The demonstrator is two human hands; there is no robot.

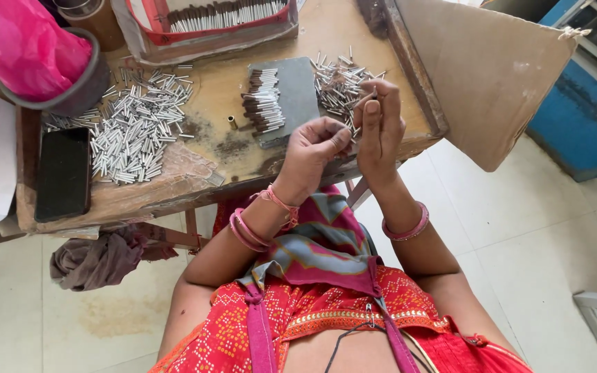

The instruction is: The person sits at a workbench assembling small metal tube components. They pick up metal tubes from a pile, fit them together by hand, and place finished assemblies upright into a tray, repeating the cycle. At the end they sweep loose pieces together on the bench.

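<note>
Hands pinched small metal tubes above the table's near edge

The right hand [379,128] pinched a thin metal tube [374,92] upright; the left hand [312,148], touching it, was closed on something too small to tell. Beyond the grip lay loose tubes [336,81]; open floor [519,228] lay below.

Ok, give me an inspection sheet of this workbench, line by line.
Surface: worn wooden table, stained.
Job's things: silver tubes heaped at left, smaller heap by the hands; dark sticks stacked on a grey slab.
Clutter: black phone, pink bag, tray of sticks, brown rag.
Hands: left hand and right hand raised together, pinching a small tube.
Cables: nothing seen.
Surroundings: tiled floor, cardboard sheet.
</note>
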